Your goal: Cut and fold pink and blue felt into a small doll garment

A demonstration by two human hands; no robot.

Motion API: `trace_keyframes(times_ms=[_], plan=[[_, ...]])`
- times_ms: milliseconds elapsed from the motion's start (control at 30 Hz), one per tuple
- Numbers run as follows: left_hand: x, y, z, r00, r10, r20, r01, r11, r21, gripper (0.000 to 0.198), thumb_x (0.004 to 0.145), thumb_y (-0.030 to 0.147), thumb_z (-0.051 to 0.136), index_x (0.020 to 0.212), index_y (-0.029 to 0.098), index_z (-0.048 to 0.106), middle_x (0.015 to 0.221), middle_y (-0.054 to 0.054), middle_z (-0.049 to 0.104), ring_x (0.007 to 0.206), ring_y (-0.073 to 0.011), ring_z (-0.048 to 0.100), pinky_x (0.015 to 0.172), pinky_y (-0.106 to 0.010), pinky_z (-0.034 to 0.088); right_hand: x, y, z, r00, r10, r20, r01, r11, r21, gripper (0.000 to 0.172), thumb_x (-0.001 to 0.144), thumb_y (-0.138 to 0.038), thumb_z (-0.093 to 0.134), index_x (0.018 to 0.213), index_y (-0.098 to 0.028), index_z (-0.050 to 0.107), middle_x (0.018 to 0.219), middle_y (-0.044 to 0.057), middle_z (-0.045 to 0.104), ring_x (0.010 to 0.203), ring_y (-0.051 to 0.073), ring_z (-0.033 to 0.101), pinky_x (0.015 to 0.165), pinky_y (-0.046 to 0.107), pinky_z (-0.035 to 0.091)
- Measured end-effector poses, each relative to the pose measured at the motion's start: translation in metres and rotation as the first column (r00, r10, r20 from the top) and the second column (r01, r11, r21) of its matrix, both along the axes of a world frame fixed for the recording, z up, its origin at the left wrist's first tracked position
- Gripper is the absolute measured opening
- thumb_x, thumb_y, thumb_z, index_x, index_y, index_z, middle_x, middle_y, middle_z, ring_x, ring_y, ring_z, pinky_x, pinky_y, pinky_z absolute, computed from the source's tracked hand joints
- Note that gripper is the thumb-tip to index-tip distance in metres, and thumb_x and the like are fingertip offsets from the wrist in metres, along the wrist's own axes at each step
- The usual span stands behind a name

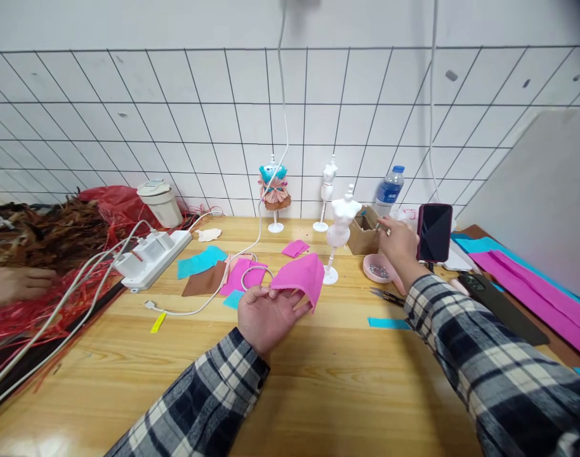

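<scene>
My left hand (271, 320) grips a bright pink piece of fabric (299, 274) by its near edge, thumb on top and fingers beneath, and the piece bows upward. My right hand (398, 242) reaches to the right edge of a small cardboard box (363, 238). Its fingertips are pinched together there, and what they hold is too small to make out. Just below that hand sits a pink dish (378, 270) of small shiny bits. A bare white mini dress form (340, 231) stands between my hands. Dark scissors (388, 296) lie under my right wrist.
A dressed mini form (273, 190) and another bare form (327, 190) stand by the wall. Fabric scraps (202, 260), a white cable (195, 312) and a power strip (154, 257) lie left. At right are a bottle (389, 190) and a phone (434, 233). Another person's hand (16, 285) shows far left.
</scene>
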State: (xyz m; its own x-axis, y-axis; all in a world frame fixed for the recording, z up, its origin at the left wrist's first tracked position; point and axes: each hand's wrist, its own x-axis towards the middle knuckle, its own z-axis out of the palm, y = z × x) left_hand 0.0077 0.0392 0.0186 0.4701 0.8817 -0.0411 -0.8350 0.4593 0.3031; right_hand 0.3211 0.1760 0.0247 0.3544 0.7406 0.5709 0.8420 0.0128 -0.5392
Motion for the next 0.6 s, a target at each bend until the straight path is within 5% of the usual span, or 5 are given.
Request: trace_keyframes(times_ms=[167,267,400,500,600], plan=[[0.002,-0.004,0.001,1.000,0.001,0.022,0.000,1.000,-0.007,0.015,0.063,0.021,0.055,0.050,0.017,0.048,0.075,-0.005,0.065,0.093,-0.0268,0.062,0.090,-0.048,0.046,-0.035,-0.063,-0.009,0.900,0.199,-0.387,-0.210,0.978,0.015,0.033,0.085,-0.037,0.051,0.109,-0.018,0.066,0.093,0.008,0.067,0.071,0.019,0.058,0.068,0.035,0.049],[0.004,-0.007,0.003,1.000,0.006,0.022,-0.006,1.000,0.002,0.017,0.064,0.021,0.055,0.050,0.017,0.046,0.078,-0.005,0.067,0.098,-0.0290,0.061,0.092,-0.051,0.045,-0.072,-0.119,-0.022,0.401,0.238,-0.884,-0.680,0.725,-0.113,0.045,0.085,-0.054,0.054,0.112,-0.020,0.064,0.096,0.008,0.066,0.058,0.014,0.055,0.050,0.028,0.046],[0.010,-0.012,0.003,1.000,-0.006,-0.025,0.007,1.000,0.019,0.017,0.065,0.021,0.055,0.050,0.017,0.047,0.078,-0.005,0.067,0.101,-0.0290,0.060,0.094,-0.051,0.044,-0.106,-0.158,-0.030,-0.228,-0.065,-0.971,-0.860,0.482,0.170,0.048,0.080,-0.058,0.063,0.104,-0.016,0.068,0.109,0.010,0.068,0.091,0.018,0.066,0.079,0.030,0.054],[0.014,-0.013,-0.003,0.996,-0.015,-0.093,0.020,0.999,0.046,0.017,0.065,0.021,0.054,0.050,0.016,0.048,0.075,-0.005,0.065,0.097,-0.0265,0.060,0.094,-0.049,0.045,-0.108,-0.157,-0.031,-0.349,0.001,-0.937,-0.798,0.524,0.298,0.033,0.075,-0.039,0.076,0.099,-0.018,0.070,0.098,0.005,0.072,0.088,0.013,0.066,0.084,0.026,0.051],[0.015,-0.008,-0.010,0.976,0.023,-0.218,0.002,0.994,0.113,0.015,0.064,0.019,0.054,0.049,0.016,0.051,0.067,-0.004,0.060,0.090,-0.0230,0.060,0.097,-0.045,0.044,-0.095,-0.150,-0.033,-0.284,0.076,-0.956,-0.760,0.589,0.273,0.033,0.069,-0.026,0.081,0.099,-0.018,0.069,0.094,0.002,0.073,0.083,0.011,0.067,0.083,0.023,0.052]])
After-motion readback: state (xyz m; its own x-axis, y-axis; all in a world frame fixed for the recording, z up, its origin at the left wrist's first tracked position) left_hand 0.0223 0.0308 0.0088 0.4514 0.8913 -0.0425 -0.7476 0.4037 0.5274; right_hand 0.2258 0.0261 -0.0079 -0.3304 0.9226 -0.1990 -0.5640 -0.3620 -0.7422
